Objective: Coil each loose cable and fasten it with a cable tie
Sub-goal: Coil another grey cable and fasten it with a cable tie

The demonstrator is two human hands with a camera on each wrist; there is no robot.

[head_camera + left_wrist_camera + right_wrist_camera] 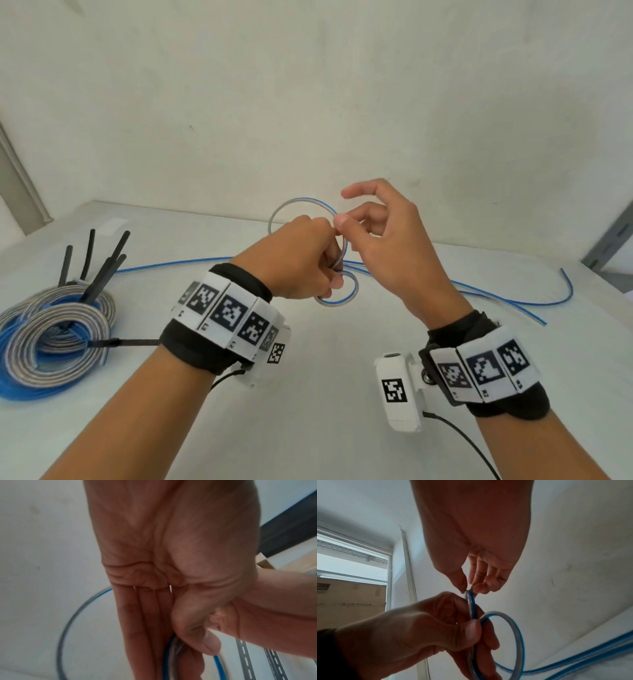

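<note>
A flat blue-and-grey cable (297, 202) is partly looped in the air above the white table (325, 394). My left hand (329, 255) grips the gathered loops, thumb on top; one small loop (342, 302) hangs below it. My right hand (342, 222) pinches the cable just right of the left hand's thumb, its other fingers spread loosely. In the left wrist view the thumb (204, 642) presses the cable (172, 647) against the fingers. The right wrist view shows the right hand's pinch (470, 589) above the left hand (467, 630) and a loop (518, 635).
The cable's loose length (513, 302) trails across the table to the right, and another stretch (171, 265) runs left. Several coiled cables (51, 329) with black cable ties (102, 270) standing up lie at the left. A grey slotted metal post (609, 240) stands at the far right.
</note>
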